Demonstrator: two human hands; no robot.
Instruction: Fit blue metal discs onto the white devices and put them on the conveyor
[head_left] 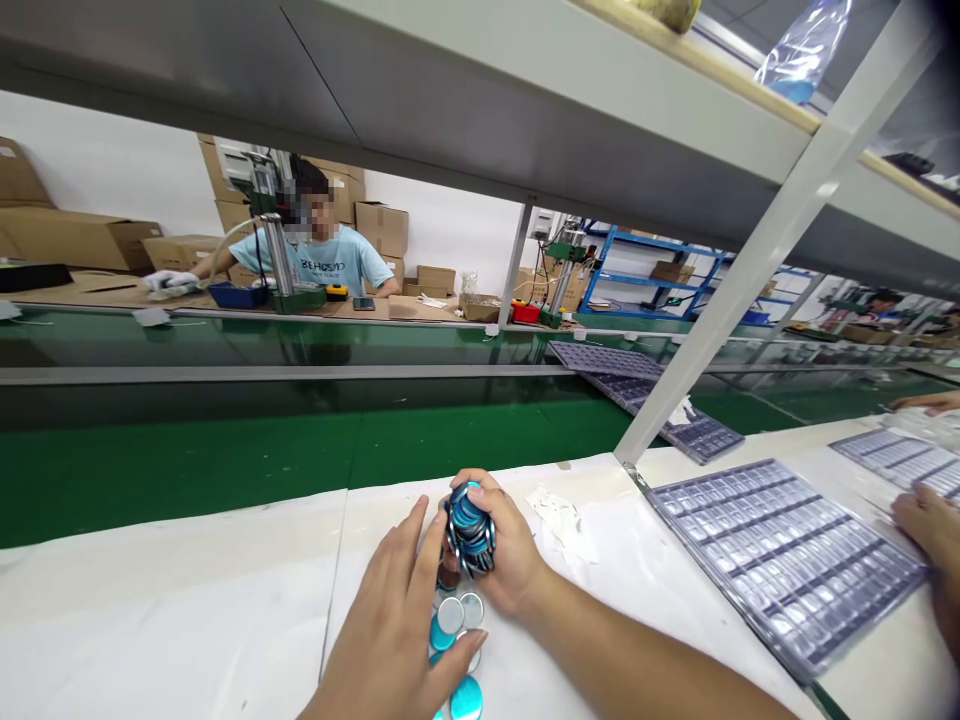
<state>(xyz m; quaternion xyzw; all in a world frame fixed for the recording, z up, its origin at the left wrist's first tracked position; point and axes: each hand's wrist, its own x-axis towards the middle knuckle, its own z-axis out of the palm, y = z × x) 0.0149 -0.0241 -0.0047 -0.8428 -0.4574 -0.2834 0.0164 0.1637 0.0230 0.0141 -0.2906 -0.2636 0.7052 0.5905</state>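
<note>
My right hand (514,555) is closed round a bunch of round metal discs (471,530), some with shiny blue faces and silver rims. Beside it, my left hand (397,610) is open, its fingers stretched out along the left side of the bunch. Whether its fingertips touch the discs I cannot tell. Below both hands, several loose discs (451,615), blue and silver, lie on the white-covered table (247,600). The left thumb partly covers some of them.
To the right lies a clear compartment tray (787,560), with another person's hand (930,530) at its right edge. More trays (637,390) rest on the green conveyor (300,440). A slanted post (750,270) carries the overhead shelf. Across the belt sits a co-worker (322,250) by a press (277,250).
</note>
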